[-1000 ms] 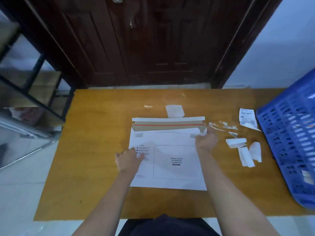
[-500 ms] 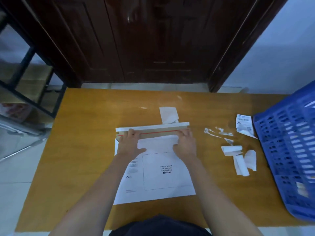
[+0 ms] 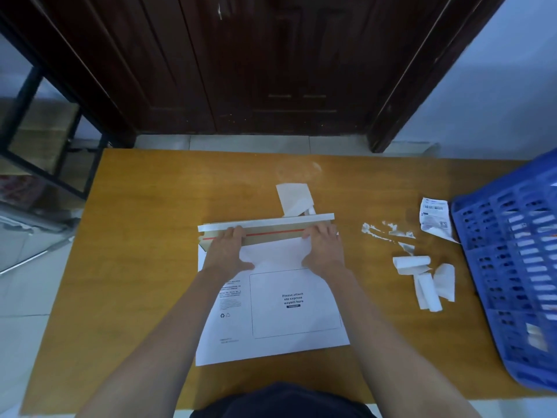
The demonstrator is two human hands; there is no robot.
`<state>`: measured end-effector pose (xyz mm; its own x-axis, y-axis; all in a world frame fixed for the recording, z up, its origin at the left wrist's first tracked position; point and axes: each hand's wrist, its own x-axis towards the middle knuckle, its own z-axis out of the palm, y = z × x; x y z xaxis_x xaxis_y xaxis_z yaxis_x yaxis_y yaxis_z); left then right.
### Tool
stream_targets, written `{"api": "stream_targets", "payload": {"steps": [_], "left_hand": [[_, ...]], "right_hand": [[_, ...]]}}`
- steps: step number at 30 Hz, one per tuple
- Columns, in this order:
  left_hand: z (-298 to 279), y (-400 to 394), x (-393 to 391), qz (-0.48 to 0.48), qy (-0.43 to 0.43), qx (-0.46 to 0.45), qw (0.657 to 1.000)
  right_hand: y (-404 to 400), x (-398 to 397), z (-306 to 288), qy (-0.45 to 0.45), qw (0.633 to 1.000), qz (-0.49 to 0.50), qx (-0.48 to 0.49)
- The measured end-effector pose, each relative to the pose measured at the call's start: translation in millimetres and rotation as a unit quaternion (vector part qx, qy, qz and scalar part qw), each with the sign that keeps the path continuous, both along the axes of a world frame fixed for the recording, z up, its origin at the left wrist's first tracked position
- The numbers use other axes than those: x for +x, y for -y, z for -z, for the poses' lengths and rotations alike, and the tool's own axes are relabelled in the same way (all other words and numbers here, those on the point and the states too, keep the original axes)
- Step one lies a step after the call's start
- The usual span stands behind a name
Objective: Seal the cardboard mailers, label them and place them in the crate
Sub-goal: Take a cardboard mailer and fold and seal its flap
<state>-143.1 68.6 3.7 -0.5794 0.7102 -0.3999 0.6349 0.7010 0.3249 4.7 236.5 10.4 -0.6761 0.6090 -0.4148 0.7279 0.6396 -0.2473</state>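
The dark wooden door (image 3: 271, 64) fills the wall ahead of me, with a black metal rack (image 3: 39, 125) off to my left. In front of me spreads the orange-brown table (image 3: 144, 236). At its right edge stands the blue crate (image 3: 512, 267), its slotted wall tilted toward me, with something pale showing through the slots that I cannot make out.

The white cardboard mailer (image 3: 289, 312) lies flat in the middle of the table, printed face up, with a box that reads "Please attach sto express waybill here". Its flap (image 3: 268, 229) runs along the far edge, raised, showing brown cardboard inside with a thin red strip across it.

My left hand (image 3: 226, 251) rests on the left end of the flap's fold, fingers straight and pressing, so that grip is flat and clasps nothing. My right hand (image 3: 324, 248) lies the same way on the right end, fingers laid over the flap's edge.

Just behind the flap lies a white paper sheet (image 3: 294, 199). Between the mailer and the crate lie rolled and folded backing scraps (image 3: 425, 279), some torn shreds (image 3: 388, 233), and a crumpled printed label (image 3: 434, 217) near the crate.
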Motion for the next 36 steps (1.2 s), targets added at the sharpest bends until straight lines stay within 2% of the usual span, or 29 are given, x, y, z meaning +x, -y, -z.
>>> {"api": "stream_targets", "payload": {"steps": [4,9,11,14,17,21,23,26,31,36], "left_hand": [[-2.0,4.0,0.1,0.016,-0.099,-0.096,0.99],[-0.6,6.4,-0.8,0.043,-0.099,-0.116,0.987],[-2.0,7.0,-2.1,0.055,-0.108,-0.112,0.986],[-5.0,10.2,-5.4,0.053,-0.059,-0.063,0.995],[-10.7,11.6,-8.4,-0.022,0.078,0.0,0.997],[-10.5,14.2,-15.7,-0.048,0.186,-0.018,0.981],[-6.4,15.8,-17.6,-0.028,0.186,-0.027,0.982],[-4.2,13.5,-12.6,0.024,0.134,-0.051,0.989],[-7.1,12.8,-10.5,-0.014,0.196,-0.053,0.979],[-12.8,13.8,-12.1,-0.026,0.154,-0.048,0.987]], "right_hand": [[-1.5,-2.1,-1.4,-0.004,1.0,-0.002,-0.001],[-1.7,-6.4,-2.9,0.06,0.997,-0.024,0.051],[-3.2,-7.4,-5.7,0.053,0.995,-0.043,0.07],[-8.1,-10.0,-11.7,0.032,0.998,-0.055,0.03],[-10.1,-13.6,-17.2,0.06,0.996,-0.049,-0.031],[-12.9,-12.8,-17.3,0.083,0.994,-0.038,-0.06],[-15.2,-11.2,-19.8,0.079,0.993,-0.024,-0.081],[-20.0,-8.1,-24.5,0.072,0.989,0.003,-0.132],[-21.7,-7.9,-26.0,0.06,0.979,0.048,-0.187],[-25.9,-8.6,-24.8,0.097,0.979,0.033,-0.175]]}}
